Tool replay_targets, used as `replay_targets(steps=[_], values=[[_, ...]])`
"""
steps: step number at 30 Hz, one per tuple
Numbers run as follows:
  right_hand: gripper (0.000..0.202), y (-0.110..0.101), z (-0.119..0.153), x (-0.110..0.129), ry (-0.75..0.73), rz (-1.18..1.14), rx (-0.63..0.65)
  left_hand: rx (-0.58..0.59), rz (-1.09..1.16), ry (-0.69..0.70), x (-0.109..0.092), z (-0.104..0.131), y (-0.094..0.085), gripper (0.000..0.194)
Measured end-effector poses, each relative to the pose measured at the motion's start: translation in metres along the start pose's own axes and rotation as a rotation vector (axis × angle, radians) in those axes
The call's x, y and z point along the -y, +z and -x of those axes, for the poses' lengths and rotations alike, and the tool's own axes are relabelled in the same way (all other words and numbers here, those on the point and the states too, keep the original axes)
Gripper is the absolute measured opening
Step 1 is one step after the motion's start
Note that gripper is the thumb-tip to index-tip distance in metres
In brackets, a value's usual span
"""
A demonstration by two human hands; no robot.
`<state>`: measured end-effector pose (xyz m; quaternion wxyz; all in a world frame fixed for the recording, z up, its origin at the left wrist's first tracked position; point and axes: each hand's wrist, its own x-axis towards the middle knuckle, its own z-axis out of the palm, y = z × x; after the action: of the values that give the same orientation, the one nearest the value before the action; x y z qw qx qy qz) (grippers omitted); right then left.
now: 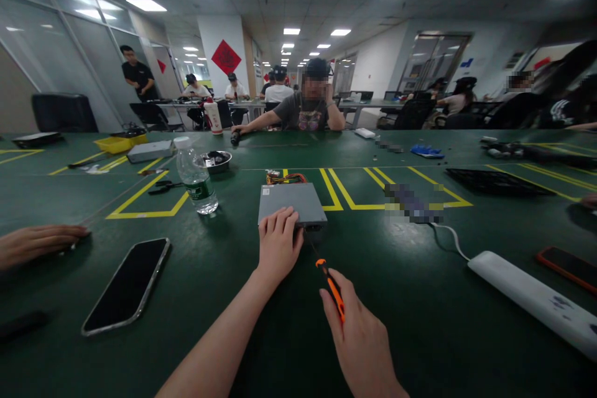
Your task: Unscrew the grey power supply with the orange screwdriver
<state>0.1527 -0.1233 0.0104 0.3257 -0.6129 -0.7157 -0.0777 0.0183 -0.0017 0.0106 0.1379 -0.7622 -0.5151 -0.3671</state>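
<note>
A grey metal computer power supply lies on the green table in front of me, with a bundle of coloured wires at its far side. My left hand grips its near left corner, fingers over the top and thumb by the near face. In my right hand is a screwdriver with an orange and black handle. Its thin shaft points up and left to the near face of the power supply, close to my left thumb. Whether the tip touches a screw is too small to tell.
Left of the power supply stand a water bottle and a metal bowl. A phone lies nearer on the left, by another person's hand. A white power strip with a cable lies right. Someone sits opposite.
</note>
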Motion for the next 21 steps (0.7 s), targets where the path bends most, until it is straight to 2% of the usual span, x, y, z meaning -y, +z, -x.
replay_targets(steps=[6,10,17,21], values=[[0.053,0.008,0.002,0.004,0.029,0.021,-0.002,-0.005,0.000,0.006,0.001,0.000,0.000,0.027],[0.049,0.005,0.000,0.000,0.013,0.036,0.004,-0.003,0.002,0.007,0.000,0.000,0.000,0.027],[0.052,0.013,0.002,-0.007,0.137,-0.028,0.182,0.004,0.005,0.001,0.001,0.000,0.000,0.027],[0.058,0.017,0.002,-0.003,0.153,-0.061,0.130,0.004,0.002,0.004,0.001,0.000,0.000,0.027]])
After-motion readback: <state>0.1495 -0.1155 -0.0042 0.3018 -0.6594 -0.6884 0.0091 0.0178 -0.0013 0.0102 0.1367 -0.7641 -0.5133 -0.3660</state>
